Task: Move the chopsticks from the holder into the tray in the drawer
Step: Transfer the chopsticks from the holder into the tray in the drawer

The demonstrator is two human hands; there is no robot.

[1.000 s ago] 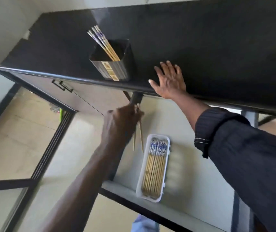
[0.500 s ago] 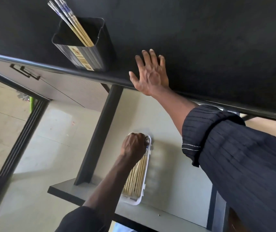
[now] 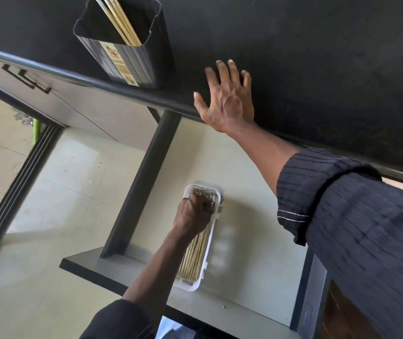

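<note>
A black holder (image 3: 127, 57) stands near the front edge of the dark countertop (image 3: 318, 57), with a few wooden chopsticks (image 3: 119, 23) leaning in it. Below, the open drawer (image 3: 244, 216) holds a white tray (image 3: 188, 286) filled with several chopsticks (image 3: 193, 258) lying lengthwise. My left hand (image 3: 192, 214) is down in the tray's far end, fingers curled over the patterned chopstick tops. It hides that part of the tray. My right hand (image 3: 227, 99) lies flat on the countertop edge, fingers spread, holding nothing, to the right of the holder.
The drawer's dark side wall (image 3: 144, 182) runs along the left of the tray. A closed drawer with a black handle (image 3: 27, 78) sits to the left under the counter. Pale floor tiles (image 3: 61, 192) show below. A small screw (image 3: 224, 307) lies near the drawer's front.
My left hand came down from under the counter edge with chopsticks and now rests in the tray. The view has tilted and closed in. My right hand stayed on the countertop.
</note>
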